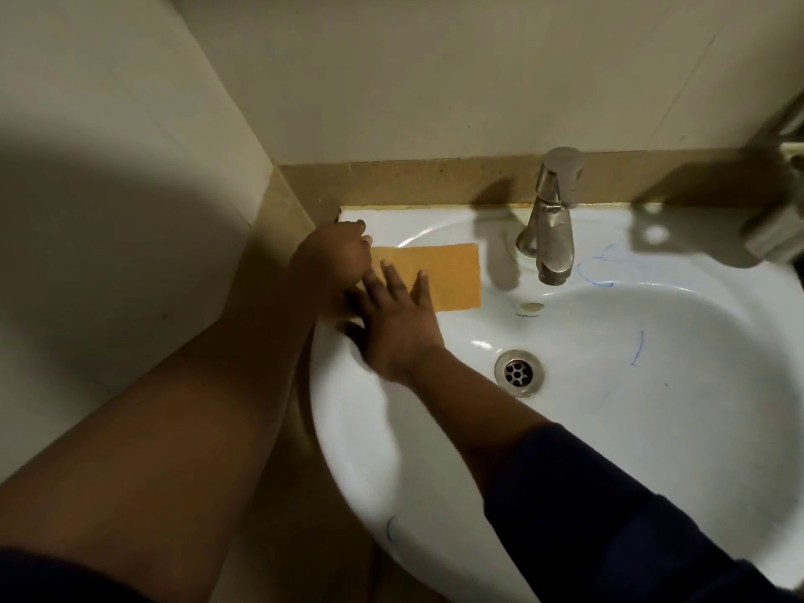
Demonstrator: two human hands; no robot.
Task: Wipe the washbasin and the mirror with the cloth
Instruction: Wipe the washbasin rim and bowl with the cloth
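Observation:
An orange cloth (448, 272) lies flat on the back left rim of the white washbasin (652, 428). My left hand (337, 258) grips the cloth's left end with curled fingers. My right hand (393, 324) lies over the cloth's near left part with its fingers spread and straight. Blue pen marks show on the basin near the tap, on the right inner wall and on the front left rim. No mirror is in view.
A steel tap (550, 219) stands at the back of the basin, with the drain (519, 373) below it. A tiled wall and a brown ledge (413, 180) run behind. A metal fitting (778, 237) sits at the far right edge.

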